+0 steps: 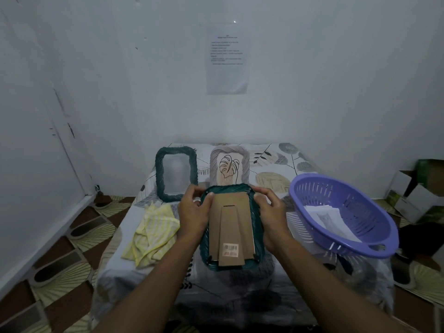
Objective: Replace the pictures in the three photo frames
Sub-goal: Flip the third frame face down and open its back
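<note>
Face down at the middle of the surface (pixel 276 162): a teal frame (pixel 227 187), cardboard back (pixel 231 210) up, stand flap (pixel 231 239) flat against the back, barcode sticker (pixel 231 248) near the close end. Gripped at both long edges towards the far end. On the left edge, the left hand (pixel 192 212), fingers curled round the rim and thumb tip pressed on the back's far corner. On the right edge, the right hand (pixel 270 217), fingers likewise clamped round the rim. Hard to tell whether lying on the patterned cover or raised just off it. Behind it, upright and side by side near the wall, a dark green frame (pixel 159 174) with a blurred picture and a grey frame (pixel 229 150) with a leaf drawing. Left of the hands, a crumpled yellow cloth (pixel 153 231). To the right, a tilted purple basket (pixel 365 212) with loose prints (pixel 329 217) inside. On the wall, a printed sheet (pixel 227 60), too small to read.
</note>
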